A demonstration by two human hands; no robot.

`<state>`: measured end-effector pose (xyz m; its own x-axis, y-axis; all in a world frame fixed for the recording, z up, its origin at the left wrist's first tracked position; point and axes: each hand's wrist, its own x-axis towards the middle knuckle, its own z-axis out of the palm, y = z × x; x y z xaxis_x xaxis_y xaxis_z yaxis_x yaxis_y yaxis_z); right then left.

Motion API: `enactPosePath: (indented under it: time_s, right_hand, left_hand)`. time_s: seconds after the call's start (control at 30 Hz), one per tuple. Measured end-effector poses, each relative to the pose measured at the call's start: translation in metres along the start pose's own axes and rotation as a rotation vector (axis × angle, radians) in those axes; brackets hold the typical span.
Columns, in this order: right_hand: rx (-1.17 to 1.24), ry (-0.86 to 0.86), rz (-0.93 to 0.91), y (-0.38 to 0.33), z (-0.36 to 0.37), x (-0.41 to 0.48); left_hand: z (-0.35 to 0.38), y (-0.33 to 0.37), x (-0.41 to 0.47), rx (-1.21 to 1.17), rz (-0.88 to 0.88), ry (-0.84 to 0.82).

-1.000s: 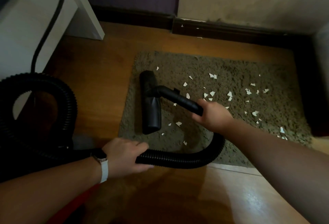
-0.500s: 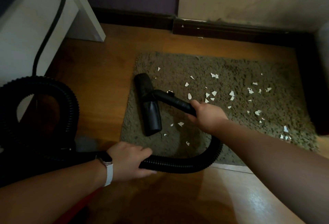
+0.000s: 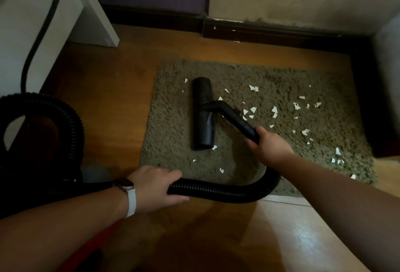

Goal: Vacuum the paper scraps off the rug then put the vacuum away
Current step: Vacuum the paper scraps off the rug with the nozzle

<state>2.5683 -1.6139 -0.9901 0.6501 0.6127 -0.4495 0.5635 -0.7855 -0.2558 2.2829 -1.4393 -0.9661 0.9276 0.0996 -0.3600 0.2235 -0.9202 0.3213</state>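
Right grip [image 3: 269, 147] wrapped tight round the black wand [image 3: 239, 121], left grip [image 3: 154, 187] clamped on the ribbed hose [image 3: 218, 189]. Nozzle head [image 3: 203, 114] sits flat on the shaggy rug [image 3: 173, 142], centre frame, with paper scraps [image 3: 275, 110] strewn mostly to its right. Risk: shaggy pile could hold scraps. The hose loop at left could snag; white furniture [image 3: 71, 14] stands upper left.

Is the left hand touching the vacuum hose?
Touching. The head view shows the left hand wrapped over the ribbed hose, fingers curled around it with no gap, at the near edge of the rug.
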Motion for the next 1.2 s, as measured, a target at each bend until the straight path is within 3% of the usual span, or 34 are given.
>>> enactPosePath:
  time_s: [0.37,0.8,1.2]
  right_hand:
    - [0.01,-0.031,0.029,-0.008,0.013,-0.003]
    - [0.166,0.114,0.045,-0.023,-0.007,0.03]
    - [0.05,-0.032,-0.16,-0.096,-0.02,0.095]
  left_hand:
    - [-0.001,0.003,-0.006,-0.035,0.007,-0.025]
    - [-0.013,-0.01,-0.001,-0.052,-0.093,0.103]
    - [-0.018,-0.046,-0.009,-0.124,-0.173,0.164]
